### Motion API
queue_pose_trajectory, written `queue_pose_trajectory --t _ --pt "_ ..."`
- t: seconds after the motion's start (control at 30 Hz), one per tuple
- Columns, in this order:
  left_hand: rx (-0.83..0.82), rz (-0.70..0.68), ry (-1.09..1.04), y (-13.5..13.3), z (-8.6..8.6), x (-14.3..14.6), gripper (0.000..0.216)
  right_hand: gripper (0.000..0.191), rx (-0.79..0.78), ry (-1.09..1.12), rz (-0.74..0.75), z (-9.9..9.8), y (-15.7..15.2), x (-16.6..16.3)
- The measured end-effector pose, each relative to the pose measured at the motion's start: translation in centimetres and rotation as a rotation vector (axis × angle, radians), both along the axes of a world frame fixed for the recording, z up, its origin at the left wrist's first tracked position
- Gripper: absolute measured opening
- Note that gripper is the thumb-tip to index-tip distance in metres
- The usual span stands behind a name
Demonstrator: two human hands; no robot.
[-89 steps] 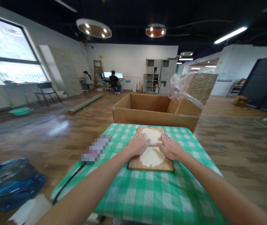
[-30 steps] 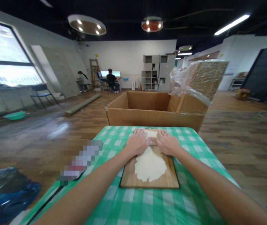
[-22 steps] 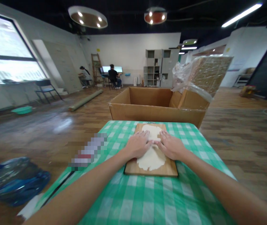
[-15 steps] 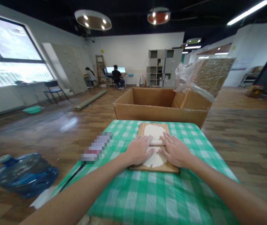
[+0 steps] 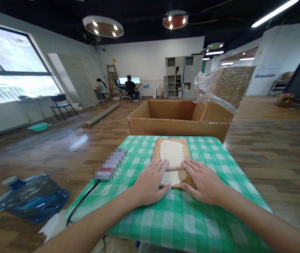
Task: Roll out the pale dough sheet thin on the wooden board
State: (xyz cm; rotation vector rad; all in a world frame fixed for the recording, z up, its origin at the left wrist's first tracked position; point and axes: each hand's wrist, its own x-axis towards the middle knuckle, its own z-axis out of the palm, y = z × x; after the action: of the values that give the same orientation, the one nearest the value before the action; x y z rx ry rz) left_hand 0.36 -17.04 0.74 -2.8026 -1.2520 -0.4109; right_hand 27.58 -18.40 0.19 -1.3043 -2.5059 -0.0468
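A wooden cutting board (image 5: pixel 156 154) lies on the green checked tablecloth (image 5: pixel 178 218) with a flat sheet of pale dough (image 5: pixel 171 153) on it. My left hand (image 5: pixel 150 182) and my right hand (image 5: pixel 204 181) rest palm down at the board's near end, fingers stretched out flat. Between them a thin wooden roller (image 5: pixel 174 169) shows across the dough, partly hidden under my fingers. A small patch of dough shows on the near side of the roller.
An open cardboard box (image 5: pixel 176 128) stands right behind the table, a plastic-wrapped package (image 5: pixel 226 86) leaning on its right side. A blurred object (image 5: pixel 110 164) with a black cable (image 5: pixel 80 203) lies left of the board. A blue water bottle (image 5: pixel 31 198) lies on the floor. Two people sit far back.
My hands slid from the board's far end back to its near edge, rolling over the dough. The far part of the dough sheet is now uncovered.
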Motion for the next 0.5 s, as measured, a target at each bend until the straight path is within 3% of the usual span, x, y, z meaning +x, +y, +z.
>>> queue_pose_trajectory --t 0.17,0.37,0.5 --pt "0.009 0.005 -0.008 -1.6 -0.4 0.1 0.082 0.073 0.03 0.001 0.011 0.0 -1.2 0.2" --pt "0.031 0.071 -0.054 -1.0 -1.2 0.3 0.073 0.072 0.045 -0.025 0.02 0.3 -0.5 -0.4" --pt "0.074 0.058 -0.069 -1.0 -1.9 0.1 0.068 0.062 0.034 0.0 0.027 -0.8 -0.8 -0.4"
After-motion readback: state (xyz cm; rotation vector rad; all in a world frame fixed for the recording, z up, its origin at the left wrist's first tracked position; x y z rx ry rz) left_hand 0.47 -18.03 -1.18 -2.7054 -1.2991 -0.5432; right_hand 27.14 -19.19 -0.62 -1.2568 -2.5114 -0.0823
